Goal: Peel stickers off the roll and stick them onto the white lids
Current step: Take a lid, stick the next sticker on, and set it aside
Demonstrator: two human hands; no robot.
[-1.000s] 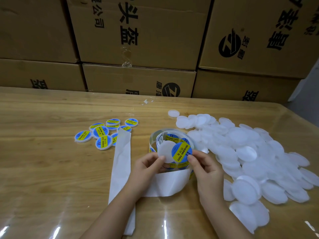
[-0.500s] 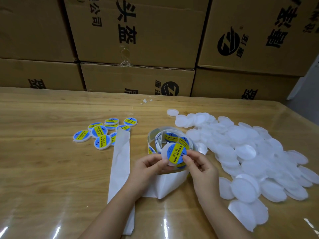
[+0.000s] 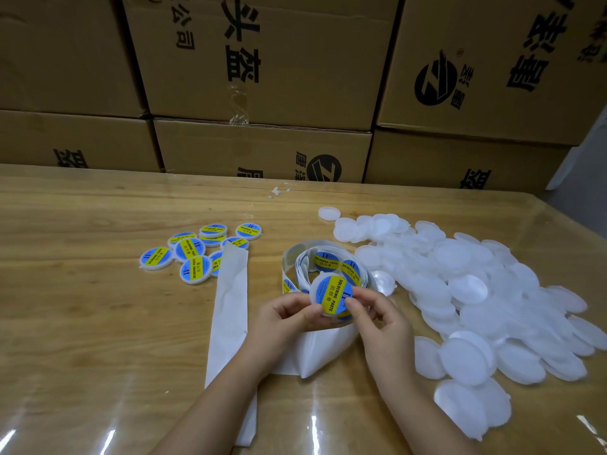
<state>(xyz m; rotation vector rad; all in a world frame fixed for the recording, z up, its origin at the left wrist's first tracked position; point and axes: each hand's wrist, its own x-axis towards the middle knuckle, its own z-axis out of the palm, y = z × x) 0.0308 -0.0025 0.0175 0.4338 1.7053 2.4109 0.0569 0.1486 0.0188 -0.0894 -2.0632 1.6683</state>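
Now that the sticker [image 3: 335, 295] no longer hangs from the right fingertips beside a bare lid but lies flat on the lid [image 3: 315, 292], the placement step reads as made. Both hands hold the piece just above the sticker roll [image 3: 295, 254], over the middle of the tabletop [image 3: 82, 323], nearer the near edge than the far one. The left hand [image 3: 282, 318] pinches the lid's left rim between thumb and fingers. The right hand [image 3: 384, 326] pinches its right side, thumb tip on the sticker face. A crescent of white shows at the lid's left; whether the label sits off-centre or the viewing angle makes it seem so, I cannot tell.

Judgement: what remains for this piece is pressing down, then release to the finished lids [image 3: 197, 254], which lie left of centre toward the far edge. Bare lids [image 3: 476, 290] are heaped along the right edge in far greater number, so the task is at an early stage. Spent backing strip [image 3: 230, 310] trails from the roll to the near edge. Risk: an edge left unpressed may lift.
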